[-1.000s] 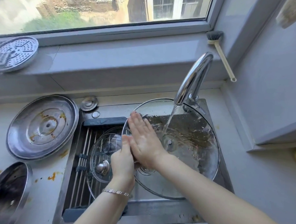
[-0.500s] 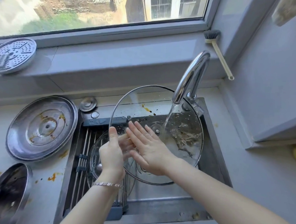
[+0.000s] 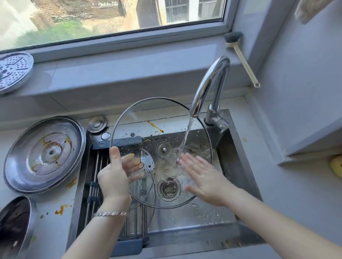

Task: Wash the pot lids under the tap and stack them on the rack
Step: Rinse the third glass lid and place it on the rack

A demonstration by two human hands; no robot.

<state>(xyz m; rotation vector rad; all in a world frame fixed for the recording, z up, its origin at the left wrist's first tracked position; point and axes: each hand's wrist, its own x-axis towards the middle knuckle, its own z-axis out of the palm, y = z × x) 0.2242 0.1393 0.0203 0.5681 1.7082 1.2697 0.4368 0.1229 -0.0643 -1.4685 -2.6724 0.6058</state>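
over the sink [image 3: 240, 170], a glass lid [image 3: 139, 116] under running water
the lid tilts beneath the tap [image 3: 208, 82] (orange smears near its top); the left hand [image 3: 114, 177] grips its left rim, thumb in front, fingers behind the glass; the right hand [image 3: 205, 181] lies flat, fingers straight, on its wet face.

Two glass lids [image 3: 139, 116] [image 3: 141, 219], maybe two steel lids [image 3: 45, 154] [image 3: 10, 222], one steamer plate [image 3: 11, 71], one brush [image 3: 240, 54], one tap [image 3: 208, 86]

head view | worn on head | faces forward-down | close above sink [image 3: 241, 157]
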